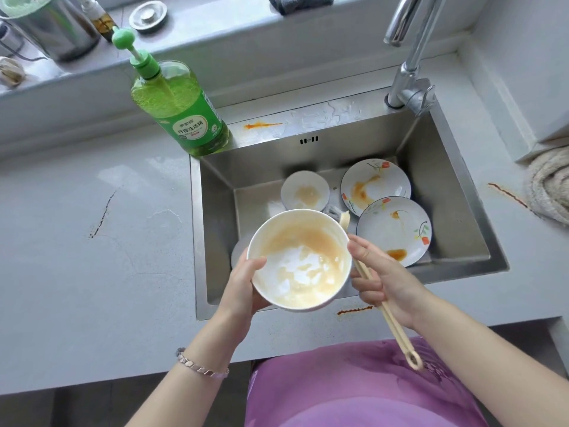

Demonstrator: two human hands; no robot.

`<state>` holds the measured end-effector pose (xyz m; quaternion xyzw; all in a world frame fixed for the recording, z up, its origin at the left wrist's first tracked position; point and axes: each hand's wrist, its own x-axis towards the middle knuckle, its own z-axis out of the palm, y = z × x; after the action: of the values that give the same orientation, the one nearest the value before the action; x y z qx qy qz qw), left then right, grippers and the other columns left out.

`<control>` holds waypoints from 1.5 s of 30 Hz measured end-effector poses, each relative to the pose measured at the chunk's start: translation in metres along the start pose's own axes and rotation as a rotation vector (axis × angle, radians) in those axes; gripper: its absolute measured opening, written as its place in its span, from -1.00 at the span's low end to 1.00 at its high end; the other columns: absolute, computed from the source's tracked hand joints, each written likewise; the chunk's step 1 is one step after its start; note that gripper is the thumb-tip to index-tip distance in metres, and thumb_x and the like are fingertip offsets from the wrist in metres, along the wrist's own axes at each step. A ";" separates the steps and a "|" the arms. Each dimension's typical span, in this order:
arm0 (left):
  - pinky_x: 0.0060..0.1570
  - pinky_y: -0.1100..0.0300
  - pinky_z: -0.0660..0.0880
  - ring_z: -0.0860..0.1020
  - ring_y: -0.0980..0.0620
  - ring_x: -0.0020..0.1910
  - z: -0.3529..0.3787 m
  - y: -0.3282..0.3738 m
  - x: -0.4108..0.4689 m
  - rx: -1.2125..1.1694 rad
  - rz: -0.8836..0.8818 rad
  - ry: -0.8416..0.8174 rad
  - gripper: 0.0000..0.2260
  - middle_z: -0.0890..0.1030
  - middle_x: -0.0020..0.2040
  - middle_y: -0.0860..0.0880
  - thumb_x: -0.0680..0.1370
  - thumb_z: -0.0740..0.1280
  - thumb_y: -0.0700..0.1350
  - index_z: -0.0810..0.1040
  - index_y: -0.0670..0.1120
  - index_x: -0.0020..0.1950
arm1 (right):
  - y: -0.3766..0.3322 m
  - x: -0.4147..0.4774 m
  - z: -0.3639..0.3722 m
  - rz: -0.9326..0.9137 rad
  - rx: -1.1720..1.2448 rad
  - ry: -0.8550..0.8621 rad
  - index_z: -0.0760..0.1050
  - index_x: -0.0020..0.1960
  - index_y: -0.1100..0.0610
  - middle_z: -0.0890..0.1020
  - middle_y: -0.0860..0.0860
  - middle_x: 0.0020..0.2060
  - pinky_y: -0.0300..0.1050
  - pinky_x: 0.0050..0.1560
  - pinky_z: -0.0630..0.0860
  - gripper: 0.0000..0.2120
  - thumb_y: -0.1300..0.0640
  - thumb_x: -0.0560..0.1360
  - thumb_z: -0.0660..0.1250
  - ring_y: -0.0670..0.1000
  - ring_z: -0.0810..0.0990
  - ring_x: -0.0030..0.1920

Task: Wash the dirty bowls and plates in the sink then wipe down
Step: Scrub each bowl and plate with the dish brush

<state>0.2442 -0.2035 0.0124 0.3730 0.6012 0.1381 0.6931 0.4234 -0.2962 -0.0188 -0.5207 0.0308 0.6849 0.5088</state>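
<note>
My left hand (pixel 243 280) grips a white bowl (pixel 300 260) smeared with yellowish residue, held over the front of the steel sink (pixel 455 192). My right hand (pixel 385 274) holds the long beige handle of a dish brush (pixel 389 318) just right of the bowl; its head reaches behind the bowl's rim. In the sink lie a smaller dirty bowl (pixel 304 191) and two flowered plates (pixel 375 186) (pixel 394 231) with orange stains. Part of another white dish (pixel 238 252) peeks out under the held bowl.
A green dish-soap pump bottle (pixel 181 109) stands at the sink's back left corner. The chrome faucet (pixel 409 57) rises at the back right. A rolled cloth (pixel 549 189) lies on the right counter. Orange smears (pixel 263 125) mark the sink rim and grey counter (pixel 92 241).
</note>
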 end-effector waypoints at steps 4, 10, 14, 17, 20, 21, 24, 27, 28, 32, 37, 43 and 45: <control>-0.22 0.09 0.60 0.60 -0.04 -0.06 0.001 0.000 0.007 0.066 -0.012 -0.085 -0.73 0.59 0.03 0.00 0.60 0.08 -0.15 0.47 0.18 0.08 | -0.003 -0.001 -0.005 -0.015 -0.061 -0.022 0.35 0.31 -0.03 0.42 -0.02 -0.45 -0.38 -0.68 0.13 -0.39 0.09 0.31 0.47 -0.17 0.15 -0.60; 0.35 0.19 0.23 0.28 0.25 0.29 0.006 -0.005 0.015 0.788 0.370 0.018 -0.55 0.33 0.30 0.18 0.58 0.21 0.06 0.22 0.10 0.46 | -0.002 0.002 0.005 -0.083 -0.203 0.202 0.36 0.27 -0.06 0.37 -0.02 -0.44 -0.33 -0.65 0.09 -0.58 0.15 0.45 0.35 -0.15 0.16 -0.59; 0.20 0.23 0.38 0.45 0.26 0.12 0.036 -0.005 0.000 0.947 0.452 -0.267 -0.62 0.52 0.15 0.21 0.48 0.37 0.05 0.43 0.10 0.28 | -0.001 0.012 0.014 -0.144 -0.400 0.393 0.36 0.25 -0.14 0.45 -0.05 -0.31 -0.26 -0.48 0.23 -0.52 0.03 0.39 0.42 -0.10 0.33 -0.43; -0.12 0.09 0.45 0.50 0.00 -0.12 0.053 -0.007 0.002 1.070 0.552 -0.219 -0.83 0.53 -0.18 0.10 0.49 0.34 -0.09 0.49 -0.02 0.06 | -0.002 0.012 0.020 -0.223 -0.464 0.406 0.35 0.30 -0.14 0.51 -0.05 -0.16 -0.28 -0.37 0.26 -0.44 -0.01 0.35 0.45 -0.16 0.37 -0.35; -0.28 0.07 0.34 0.39 -0.11 -0.29 0.053 -0.001 0.009 0.948 0.524 -0.092 -0.84 0.40 -0.39 0.04 0.44 0.35 -0.18 0.38 -0.09 -0.26 | -0.013 0.004 0.022 -0.317 -0.531 0.324 0.35 0.26 -0.16 0.50 -0.19 -0.40 -0.40 -0.44 0.29 -0.53 -0.01 0.41 0.42 -0.24 0.42 -0.50; -0.28 0.07 0.39 0.42 -0.11 -0.30 0.049 0.005 0.012 0.828 0.453 -0.074 -0.84 0.46 -0.38 -0.01 0.40 0.38 -0.20 0.40 -0.11 -0.28 | -0.018 0.002 0.019 -0.352 -0.601 0.311 0.36 0.27 -0.17 0.53 -0.18 -0.46 -0.40 -0.42 0.34 -0.59 -0.02 0.46 0.36 -0.25 0.44 -0.53; -0.24 0.15 0.53 0.56 -0.01 -0.28 0.032 0.025 0.018 0.502 0.268 -0.102 -0.83 0.63 -0.26 -0.10 0.39 0.41 -0.37 0.54 -0.11 -0.19 | -0.033 -0.010 0.001 -0.493 -0.958 0.277 0.36 0.30 -0.27 0.60 -0.11 -0.37 -0.32 -0.22 0.47 -0.67 -0.02 0.56 0.20 -0.18 0.51 -0.41; -0.23 0.18 0.53 0.59 0.00 -0.25 0.017 0.031 0.019 0.493 0.256 -0.176 -0.79 0.66 -0.21 -0.14 0.39 0.38 -0.43 0.57 -0.12 -0.16 | -0.033 -0.029 -0.007 -0.659 -1.457 0.169 0.29 0.34 -0.30 0.51 -0.05 -0.42 -0.06 -0.29 0.41 -0.60 0.05 0.57 0.16 -0.04 0.43 -0.40; -0.22 0.18 0.53 0.59 0.01 -0.24 0.014 0.031 0.018 0.515 0.267 -0.181 -0.77 0.66 -0.21 -0.15 0.38 0.38 -0.43 0.57 -0.11 -0.18 | -0.030 -0.035 -0.004 -0.741 -1.583 0.146 0.32 0.34 -0.28 0.50 -0.05 -0.43 0.00 -0.35 0.42 -0.61 0.06 0.57 0.17 0.01 0.44 -0.40; -0.24 0.19 0.53 0.59 0.09 -0.29 0.003 0.032 0.017 0.495 0.287 -0.229 -0.76 0.67 -0.29 -0.02 0.34 0.42 -0.42 0.57 -0.09 -0.20 | -0.041 -0.030 0.000 -0.729 -1.676 0.164 0.33 0.30 -0.35 0.59 -0.04 -0.33 -0.04 -0.35 0.43 -0.62 0.03 0.58 0.13 0.08 0.54 -0.27; -0.23 0.17 0.53 0.59 0.09 -0.30 -0.004 0.030 0.014 0.463 0.288 -0.273 -0.79 0.66 -0.32 0.02 0.29 0.45 -0.34 0.59 -0.06 -0.22 | -0.041 -0.028 0.011 -0.761 -1.565 0.181 0.37 0.28 -0.31 0.38 -0.09 -0.56 -0.16 -0.47 0.27 -0.62 0.07 0.55 0.17 -0.06 0.36 -0.50; -0.24 0.19 0.54 0.60 0.10 -0.29 -0.005 0.028 0.012 0.431 0.302 -0.277 -0.78 0.67 -0.31 0.02 0.28 0.43 -0.35 0.59 -0.08 -0.18 | -0.043 -0.024 0.007 -0.658 -1.530 0.234 0.34 0.28 -0.35 0.29 -0.12 -0.55 -0.11 -0.36 0.29 -0.61 0.06 0.56 0.19 -0.01 0.32 -0.42; -0.28 0.20 0.55 0.61 0.10 -0.31 -0.004 0.030 0.009 0.428 0.302 -0.305 -0.76 0.67 -0.33 0.04 0.31 0.44 -0.40 0.58 -0.09 -0.17 | -0.049 -0.019 0.001 -0.663 -1.486 0.294 0.39 0.27 -0.30 0.32 -0.13 -0.56 -0.08 -0.35 0.29 -0.64 0.07 0.56 0.20 -0.03 0.31 -0.42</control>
<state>0.2499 -0.1756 0.0266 0.6123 0.4432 0.0521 0.6527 0.4571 -0.2848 0.0197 -0.7878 -0.5190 0.2658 0.1982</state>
